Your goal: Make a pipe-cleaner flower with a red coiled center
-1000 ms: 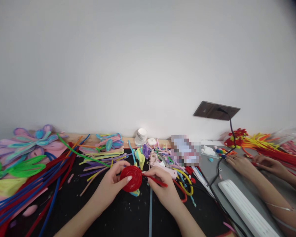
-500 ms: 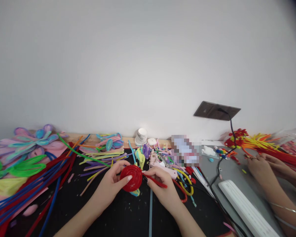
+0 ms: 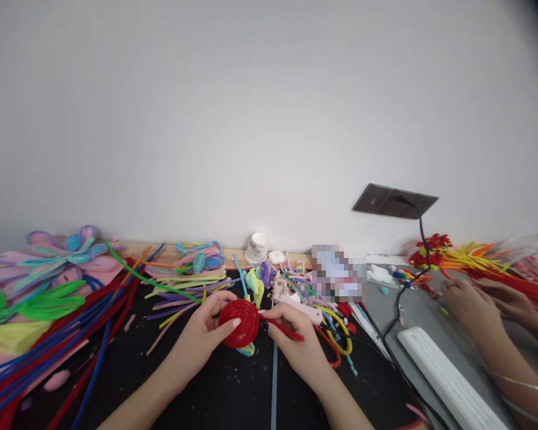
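Presently, I find the round red coil over the desk, facing me, its strand pointing right, long axis slightly downward; left hand clamps coil, right hand pinches strand.

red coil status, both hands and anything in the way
Left hand: grip on red coil. Right hand: pinching red strip beside coil. Yellow-blue piece partly hidden by coil.

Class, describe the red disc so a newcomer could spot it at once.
Find the black tabletop, bottom centre. Above it, the left hand holds the red disc, right hand close beside. Unlike the thin, loose strips nearby, it is broad and round, with ring-like lines.
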`<state>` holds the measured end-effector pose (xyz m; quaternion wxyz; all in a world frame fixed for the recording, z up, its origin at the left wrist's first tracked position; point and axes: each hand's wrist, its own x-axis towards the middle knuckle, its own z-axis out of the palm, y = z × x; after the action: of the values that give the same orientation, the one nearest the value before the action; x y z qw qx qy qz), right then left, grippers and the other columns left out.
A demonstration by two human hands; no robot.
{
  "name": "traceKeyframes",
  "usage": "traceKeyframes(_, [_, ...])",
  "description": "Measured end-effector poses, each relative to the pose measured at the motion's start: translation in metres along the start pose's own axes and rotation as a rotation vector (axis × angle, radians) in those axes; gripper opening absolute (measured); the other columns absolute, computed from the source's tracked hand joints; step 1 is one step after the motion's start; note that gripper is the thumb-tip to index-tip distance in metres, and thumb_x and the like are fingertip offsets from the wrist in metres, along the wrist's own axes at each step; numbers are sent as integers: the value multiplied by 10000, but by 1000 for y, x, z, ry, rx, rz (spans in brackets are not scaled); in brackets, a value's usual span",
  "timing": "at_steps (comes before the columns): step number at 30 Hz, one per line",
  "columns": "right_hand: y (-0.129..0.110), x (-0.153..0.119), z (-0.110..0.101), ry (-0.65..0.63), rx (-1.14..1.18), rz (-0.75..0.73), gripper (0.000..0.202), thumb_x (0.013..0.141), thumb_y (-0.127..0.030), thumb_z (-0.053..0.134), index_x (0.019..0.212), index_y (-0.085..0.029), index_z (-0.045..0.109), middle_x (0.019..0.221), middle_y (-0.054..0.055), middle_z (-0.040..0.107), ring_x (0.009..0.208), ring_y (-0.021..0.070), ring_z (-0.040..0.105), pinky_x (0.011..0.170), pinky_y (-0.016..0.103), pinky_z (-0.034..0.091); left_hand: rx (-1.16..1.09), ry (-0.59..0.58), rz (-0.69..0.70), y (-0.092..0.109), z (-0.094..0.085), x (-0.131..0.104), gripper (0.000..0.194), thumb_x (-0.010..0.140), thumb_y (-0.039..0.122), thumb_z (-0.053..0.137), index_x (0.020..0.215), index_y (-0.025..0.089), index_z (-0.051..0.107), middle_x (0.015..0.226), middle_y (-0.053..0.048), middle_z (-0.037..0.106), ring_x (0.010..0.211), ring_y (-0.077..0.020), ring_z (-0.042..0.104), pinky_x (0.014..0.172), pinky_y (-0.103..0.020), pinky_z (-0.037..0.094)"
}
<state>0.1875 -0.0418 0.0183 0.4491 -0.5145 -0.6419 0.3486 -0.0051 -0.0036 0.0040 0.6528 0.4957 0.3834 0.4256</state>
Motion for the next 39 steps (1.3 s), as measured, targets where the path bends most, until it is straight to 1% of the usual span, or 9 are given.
traceKeyframes(12, [-1,0,0,-4,-6,21,201,761,-95,542,873,-196,675,809,33,672,705,165,614,629,266,469,3,-1,2,-1,-1,-2,320,727,286,670,1002,215,524,911,-38,671,818,-206,630,720,-326,508])
traceKeyframes(18, [0,-1,0,-15,2,27,208,769,-91,537,886,-197,672,851,39,681,748,170,624,673,277,481,3,-1,5,0,0,-2,323,728,288,672,1005,213,523,926,-42,672,838,-203,627,742,-330,509])
traceKeyframes(23, [2,-1,1,-19,4,34,210,770,-91,536,893,-195,670,858,39,683,754,171,626,681,282,484,9,2,-1,1,0,-1,321,727,299,670,999,208,527,923,-46,665,825,-209,627,728,-336,512])
traceKeyframes(30, [2,0,1,-25,22,33,200,770,-99,537,888,-197,665,847,37,679,740,170,624,662,277,482,4,18,-16,6,2,-2,334,703,311,689,984,211,538,915,-42,668,816,-209,628,721,-338,513])
traceKeyframes(39, [4,-1,2,-27,36,35,190,771,-123,551,906,-199,660,816,28,657,688,154,593,614,260,456,-9,15,-15,2,1,-3,337,707,308,687,991,213,533,922,-43,667,819,-211,629,717,-336,516])
